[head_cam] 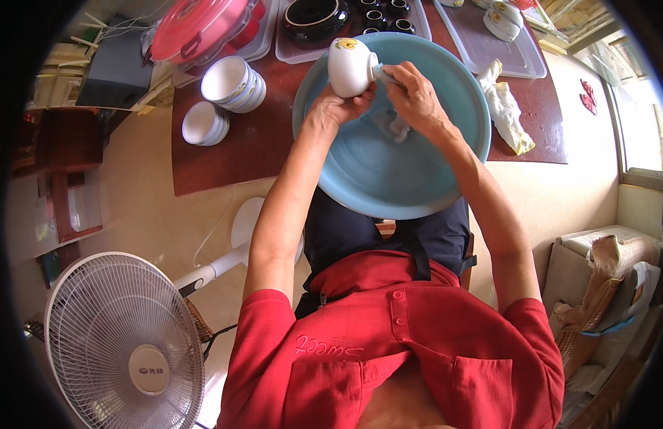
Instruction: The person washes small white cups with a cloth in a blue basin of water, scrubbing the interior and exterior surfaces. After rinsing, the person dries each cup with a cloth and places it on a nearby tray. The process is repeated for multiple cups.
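Note:
My left hand (342,104) holds a white bowl (350,72) with a yellow painted pattern, tilted on its side so that its foot ring faces right. In my right hand (418,96) is a pale blue cloth (384,74), pressed against the foot of the bowl. Both hands are over a large blue plastic basin (390,185) holding water. Below them a whitish, crumpled thing (398,127) lies in the water; its kind cannot be made out. The basin juts past the front edge of the dark red table (240,166), above my lap.
Stacked bowls (232,83) and smaller stacked bowls (205,124) stand at the left. Behind the basin, a clear tray (288,53) bears black cups (375,20). A white cloth (505,110) lies at the right near another plastic tray (487,51). A standing fan (125,327) is at lower left.

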{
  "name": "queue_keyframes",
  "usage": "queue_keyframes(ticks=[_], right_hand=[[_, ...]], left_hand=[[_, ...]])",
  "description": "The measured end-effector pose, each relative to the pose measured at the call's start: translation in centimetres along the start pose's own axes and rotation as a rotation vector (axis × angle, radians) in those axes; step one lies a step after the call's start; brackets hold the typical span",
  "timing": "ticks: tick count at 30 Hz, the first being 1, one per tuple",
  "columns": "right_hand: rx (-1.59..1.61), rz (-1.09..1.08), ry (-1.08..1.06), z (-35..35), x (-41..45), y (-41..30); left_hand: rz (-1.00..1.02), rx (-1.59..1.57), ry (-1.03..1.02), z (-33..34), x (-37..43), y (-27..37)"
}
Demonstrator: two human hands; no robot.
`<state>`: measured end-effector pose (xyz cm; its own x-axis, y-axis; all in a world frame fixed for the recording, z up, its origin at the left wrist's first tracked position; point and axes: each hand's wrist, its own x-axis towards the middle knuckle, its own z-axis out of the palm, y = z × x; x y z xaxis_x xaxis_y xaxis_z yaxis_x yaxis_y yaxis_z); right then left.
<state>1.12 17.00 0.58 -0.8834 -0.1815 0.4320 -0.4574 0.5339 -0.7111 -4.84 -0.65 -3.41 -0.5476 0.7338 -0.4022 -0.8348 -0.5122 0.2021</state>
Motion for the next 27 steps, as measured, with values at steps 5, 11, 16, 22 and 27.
queue_keyframes(ticks=[5,11,16,22,27], right_hand=[[0.380,0.246,-0.079,-0.4,0.3,-0.9],[0.022,0.015,0.045,0.0,0.0,0.2],[0.417,0.329,-0.152,-0.7,0.4,-0.9],[0.024,0.002,0.079,0.1,0.2,-0.3],[0.339,0.325,-0.183,-1.2,0.4,-0.9]], left_hand=[[-0.005,-0.016,0.021,0.2,0.1,-0.2],[-0.061,-0.052,-0.037,-0.3,0.3,0.0],[-0.032,-0.033,0.002,-0.1,0.2,-0.2],[-0.063,-0.036,-0.022,-0.7,0.5,0.1],[-0.076,-0.027,-0.026,0.0,0.0,-0.1]])
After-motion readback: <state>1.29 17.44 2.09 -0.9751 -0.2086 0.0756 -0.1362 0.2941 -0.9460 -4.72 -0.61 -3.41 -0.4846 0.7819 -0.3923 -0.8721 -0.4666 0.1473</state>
